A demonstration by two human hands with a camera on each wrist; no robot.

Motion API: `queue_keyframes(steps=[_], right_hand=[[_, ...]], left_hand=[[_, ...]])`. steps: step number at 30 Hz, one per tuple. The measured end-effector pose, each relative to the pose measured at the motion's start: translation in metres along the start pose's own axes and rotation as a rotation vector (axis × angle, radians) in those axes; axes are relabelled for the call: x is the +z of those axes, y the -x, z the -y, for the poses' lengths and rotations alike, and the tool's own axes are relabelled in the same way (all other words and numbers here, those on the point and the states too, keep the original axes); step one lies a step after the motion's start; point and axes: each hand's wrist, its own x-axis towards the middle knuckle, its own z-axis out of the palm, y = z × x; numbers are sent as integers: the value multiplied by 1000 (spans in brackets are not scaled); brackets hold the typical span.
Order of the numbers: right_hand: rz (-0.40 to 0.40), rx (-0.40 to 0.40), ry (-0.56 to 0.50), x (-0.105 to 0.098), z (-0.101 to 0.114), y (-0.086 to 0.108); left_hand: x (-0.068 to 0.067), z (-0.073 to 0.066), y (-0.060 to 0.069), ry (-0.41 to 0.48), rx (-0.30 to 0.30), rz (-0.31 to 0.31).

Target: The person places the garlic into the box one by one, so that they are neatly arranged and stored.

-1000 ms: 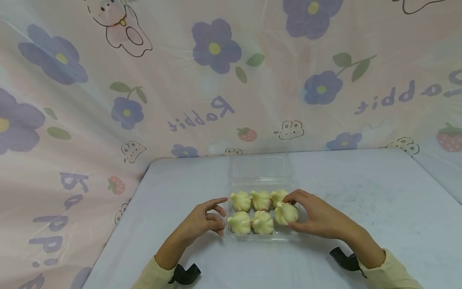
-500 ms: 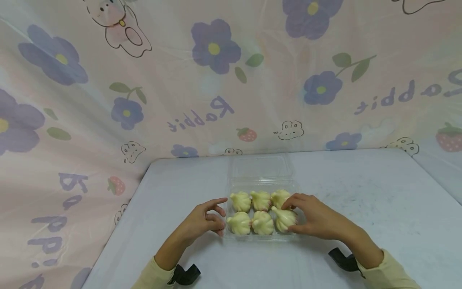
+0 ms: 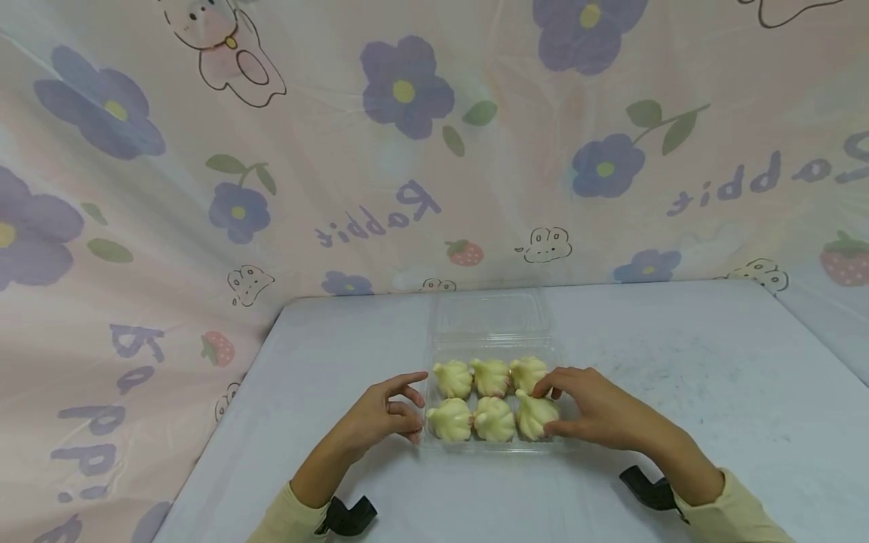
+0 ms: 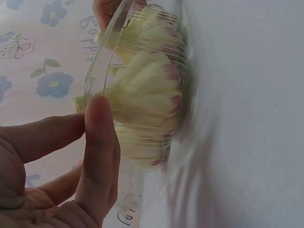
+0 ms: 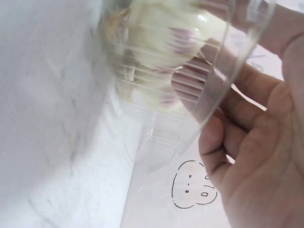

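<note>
A clear plastic box (image 3: 475,447) holds several pale garlic bulbs (image 3: 495,418) in two rows of three. My right hand (image 3: 604,411) reaches over the box's right wall and pinches the near-right garlic bulb (image 3: 535,415) between thumb and fingers, its stem tilted up and leftward. In the right wrist view that garlic bulb (image 5: 161,35) shows through the ribbed wall. At the box's left side, my left hand (image 3: 380,415) pinches the rim, as the left wrist view shows, where fingers (image 4: 99,118) meet the clear box's edge (image 4: 92,80).
The box's transparent lid (image 3: 492,313) lies open at the back. A white cloth covers the table (image 3: 679,339), with faint marks on the right. Behind it hangs a printed curtain (image 3: 502,173). Black wrist mounts (image 3: 349,515) sit below both sleeves.
The right hand has turned the near-right garlic bulb and lowered it slightly toward the near corner of the box. The left hand has stayed at the rim.
</note>
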Motion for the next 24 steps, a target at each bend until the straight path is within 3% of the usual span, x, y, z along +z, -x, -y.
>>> queue_keyframes(steps=[24], right_hand=[[-10,28,-32,-14,-5,6]], left_hand=[[-1,0,1,14,-1,-5]])
